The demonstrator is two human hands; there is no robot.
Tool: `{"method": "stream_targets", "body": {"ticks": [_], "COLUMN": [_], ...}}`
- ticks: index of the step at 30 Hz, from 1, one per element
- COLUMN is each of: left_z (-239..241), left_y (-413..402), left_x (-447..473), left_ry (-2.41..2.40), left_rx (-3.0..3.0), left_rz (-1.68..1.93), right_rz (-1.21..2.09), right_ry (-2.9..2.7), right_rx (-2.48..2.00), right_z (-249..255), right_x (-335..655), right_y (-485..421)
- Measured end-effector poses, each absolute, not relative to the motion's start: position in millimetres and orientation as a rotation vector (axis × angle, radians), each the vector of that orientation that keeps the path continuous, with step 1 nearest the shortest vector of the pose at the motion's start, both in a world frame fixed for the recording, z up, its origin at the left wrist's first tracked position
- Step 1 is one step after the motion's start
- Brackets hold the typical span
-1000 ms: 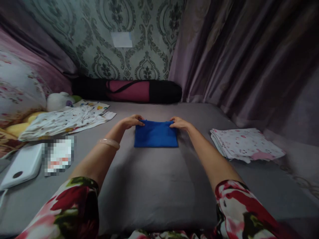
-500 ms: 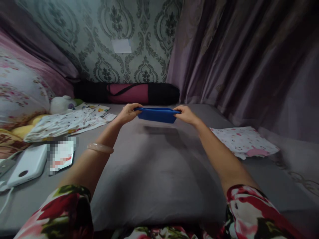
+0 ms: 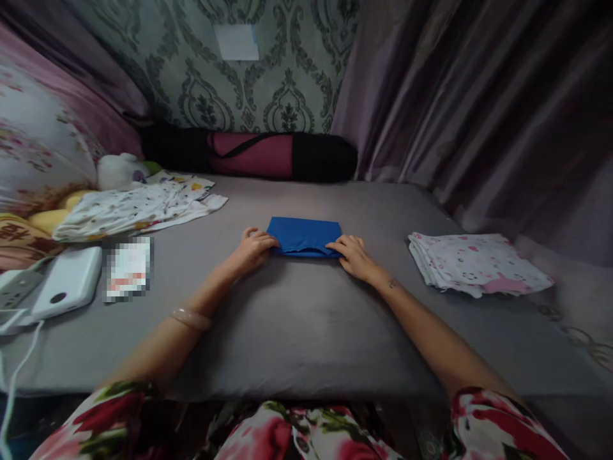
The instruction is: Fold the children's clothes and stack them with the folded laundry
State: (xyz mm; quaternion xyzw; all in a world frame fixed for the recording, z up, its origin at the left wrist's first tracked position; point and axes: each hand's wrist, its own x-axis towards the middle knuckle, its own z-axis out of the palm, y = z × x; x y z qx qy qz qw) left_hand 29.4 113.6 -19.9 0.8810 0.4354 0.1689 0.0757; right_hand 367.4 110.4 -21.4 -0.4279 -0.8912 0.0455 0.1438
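A folded blue cloth (image 3: 304, 234) lies flat on the grey bed sheet (image 3: 297, 319) in the middle of the view. My left hand (image 3: 253, 246) rests at the cloth's near left corner, fingers curled and pinching its edge. At the near right corner my right hand (image 3: 352, 251) does the same, fingers bent onto the cloth's edge. A pale bangle (image 3: 191, 317) sits on my left wrist.
A stack of folded white patterned cloths (image 3: 474, 263) lies to the right. Loose white printed garments (image 3: 138, 207) lie at the left, with a white power bank (image 3: 67, 291) and a cable. A pink and black roll bag (image 3: 253, 155) lies along the wall. Curtains hang at right.
Both hands lifted the blue cloth off the sheet, folded it toward me, and laid it down again as a narrower strip; they now hold its near edge.
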Motion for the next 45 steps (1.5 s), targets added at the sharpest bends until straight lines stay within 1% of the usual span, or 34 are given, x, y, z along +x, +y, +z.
{"method": "stream_targets", "body": {"ticks": [9,13,18,20,23,27,31,37,41,43,45], "left_z": [-21,-15,-4,-6,-19,-41,-49,-47,-34,-27,-25], "left_y": [103,108,129,139,148,148,145,146,152,156,158], "left_x": [24,34,80,101,123,129,128,131,128,126,123], "left_ry": [1.326,1.432,1.682,1.743,1.825,1.895,1.945,1.960,1.888,1.872,1.914], "left_rx": [2.670,2.601,2.435,2.415,2.419,2.438,2.473,2.456,2.390,2.405,2.456], "left_rz": [0.454,0.564,0.700,0.649,0.469,0.289,0.248,0.180,0.104,0.133,0.254], "right_rz": [0.183,0.257,0.236,0.198,0.157,0.144,0.105,0.106,0.270,0.304,0.189], "right_ry": [-2.611,-2.514,-2.315,-2.262,-2.271,-2.330,-2.328,-2.325,-2.373,-2.374,-2.315], "right_rx": [-1.267,-1.297,-1.448,-1.537,-1.677,-1.763,-1.784,-1.800,-1.826,-1.823,-1.808], "right_z": [-17,-7,3,0,-13,-32,-38,-35,-27,-23,-22], "right_x": [369,358,313,291,269,261,261,259,263,267,270], "right_y": [90,97,125,137,146,142,137,138,144,149,153]}}
